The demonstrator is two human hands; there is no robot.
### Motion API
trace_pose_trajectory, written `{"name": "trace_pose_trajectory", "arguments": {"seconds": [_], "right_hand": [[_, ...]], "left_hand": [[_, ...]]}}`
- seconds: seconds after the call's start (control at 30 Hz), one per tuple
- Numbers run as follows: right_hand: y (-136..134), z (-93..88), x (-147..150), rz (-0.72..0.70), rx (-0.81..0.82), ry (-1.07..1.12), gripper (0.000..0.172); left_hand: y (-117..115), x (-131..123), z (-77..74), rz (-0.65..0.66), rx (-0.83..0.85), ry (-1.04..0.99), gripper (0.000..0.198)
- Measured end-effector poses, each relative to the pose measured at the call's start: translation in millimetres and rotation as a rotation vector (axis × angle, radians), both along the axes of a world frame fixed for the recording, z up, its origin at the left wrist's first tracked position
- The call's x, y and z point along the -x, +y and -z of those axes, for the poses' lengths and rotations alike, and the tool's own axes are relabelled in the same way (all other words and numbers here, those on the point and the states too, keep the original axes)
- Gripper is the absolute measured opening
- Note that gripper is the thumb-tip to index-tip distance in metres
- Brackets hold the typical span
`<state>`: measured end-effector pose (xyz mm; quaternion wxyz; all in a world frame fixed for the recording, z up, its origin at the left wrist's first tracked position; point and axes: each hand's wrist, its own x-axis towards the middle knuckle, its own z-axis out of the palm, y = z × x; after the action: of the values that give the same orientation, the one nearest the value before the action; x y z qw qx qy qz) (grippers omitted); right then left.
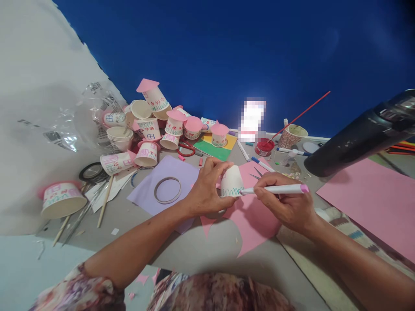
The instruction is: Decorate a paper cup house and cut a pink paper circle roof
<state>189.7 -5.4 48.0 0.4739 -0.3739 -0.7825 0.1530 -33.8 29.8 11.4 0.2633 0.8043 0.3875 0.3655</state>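
My left hand [207, 185] is closed round a white paper cup [232, 178], turned upside down, with a scribbled green line like grass near its rim. A marker pen [282, 189] with a white barrel and a pink end is gripped in my right hand [288, 203]. Its tip meets the cup's right side, near the green scribble. Below both hands lies cut pink paper [253, 229]. My left fingers hide part of the cup's left side.
Decorated paper cups with pink paper roofs [177, 123] crowd the back left. A tape ring [167, 190] rests on purple paper [142, 192]. A red paint pot [264, 147] with a stick stands behind. A black bottle [350, 134] leans at right, near a pink sheet [372, 194].
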Motion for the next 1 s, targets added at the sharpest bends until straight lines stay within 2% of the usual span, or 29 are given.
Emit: {"name": "trace_pose_trajectory", "arguments": {"seconds": [0.27, 0.67, 1.0], "right_hand": [[-1.7, -0.3, 2.7, -0.072, 0.025, 0.007, 0.018], [-0.4, 2.3, 2.3, -0.046, 0.016, -0.057, 0.017], [-1.6, 2.7, 3.2, -0.079, 0.034, -0.048, 0.016]], "left_hand": [[0.0, -0.3, 1.7, -0.017, -0.006, 0.044, 0.075], [-0.8, -0.8, 0.9, -0.013, -0.016, 0.076, 0.075], [-1.7, -2.1, 0.4, -0.034, -0.061, 0.138, 0.075]]}}
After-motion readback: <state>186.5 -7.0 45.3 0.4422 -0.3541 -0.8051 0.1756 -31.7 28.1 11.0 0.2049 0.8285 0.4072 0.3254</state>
